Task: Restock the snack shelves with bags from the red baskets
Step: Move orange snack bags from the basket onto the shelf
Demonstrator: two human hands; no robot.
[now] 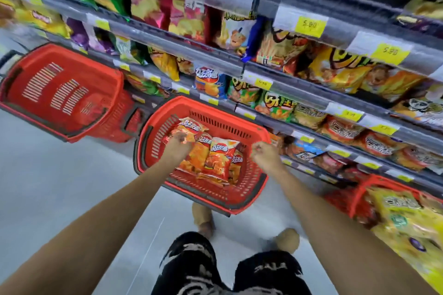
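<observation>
Reaching into the middle red basket (153, 141), the left grip (179, 141) is curled on an orange snack bag (191, 128); whether the right grip (262, 151), curled above the basket's right rim, holds anything cannot be told. More orange bags (215, 160) are piled inside, on the floor (60, 187) beside the shelves (287, 90).

Left hand (178, 140) and right hand (262, 151) hover over orange bags (215, 158) (grips blurred) in basket (239, 208).
</observation>
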